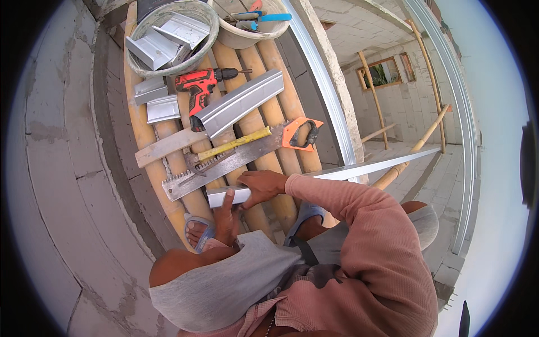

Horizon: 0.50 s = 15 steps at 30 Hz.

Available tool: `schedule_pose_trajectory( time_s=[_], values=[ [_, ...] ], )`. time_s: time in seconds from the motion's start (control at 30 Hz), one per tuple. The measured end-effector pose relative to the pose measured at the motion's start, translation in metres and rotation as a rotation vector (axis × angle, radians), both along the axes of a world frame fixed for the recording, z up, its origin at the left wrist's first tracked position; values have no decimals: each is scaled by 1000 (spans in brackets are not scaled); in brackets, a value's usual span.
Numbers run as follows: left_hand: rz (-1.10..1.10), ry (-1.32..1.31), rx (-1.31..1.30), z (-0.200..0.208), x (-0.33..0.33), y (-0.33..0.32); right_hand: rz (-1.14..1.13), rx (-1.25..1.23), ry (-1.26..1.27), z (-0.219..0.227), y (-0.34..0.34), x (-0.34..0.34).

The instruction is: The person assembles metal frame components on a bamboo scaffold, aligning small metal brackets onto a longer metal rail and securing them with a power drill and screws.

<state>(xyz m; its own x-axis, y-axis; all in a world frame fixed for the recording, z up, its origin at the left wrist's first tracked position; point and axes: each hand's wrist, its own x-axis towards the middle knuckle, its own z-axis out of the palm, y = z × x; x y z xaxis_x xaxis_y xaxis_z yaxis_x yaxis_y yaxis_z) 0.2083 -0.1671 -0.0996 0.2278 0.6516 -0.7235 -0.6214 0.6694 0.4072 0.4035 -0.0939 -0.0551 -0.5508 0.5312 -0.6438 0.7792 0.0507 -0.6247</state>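
Observation:
A long silvery metal channel (370, 168) lies crosswise in front of me, its near end at the middle and its far end reaching out to the right. My left hand (226, 220) is closed at the near end, thumb against the side. From above, my right hand (261, 186) grips it a little further along, fingers bent around it. My right sleeve hides part of the channel. Just beyond the hands lies a handsaw (236, 160) with an orange handle. A yellow-handled hammer (234, 144) rests across its blade.
On the bamboo platform (269, 52) are a red cordless drill (196, 90), a wide metal piece (241, 104), a wooden strip (168, 147) and short metal offcuts (163, 108). Behind stand a bucket of metal pieces (135, 59) and a tool bucket (236, 38). Block walls (56, 168) flank it.

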Motion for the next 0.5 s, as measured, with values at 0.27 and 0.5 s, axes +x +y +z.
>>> schedule_pose_trajectory(
  time_s=[0.27, 0.5],
  values=[
    [-8, -90, -3, 4, 7, -10, -26, 65, -13, 6, -2, -6],
    [-134, -30, 103, -2, 6, -14, 100, -57, -34, 20, 6, -2]
  ],
)
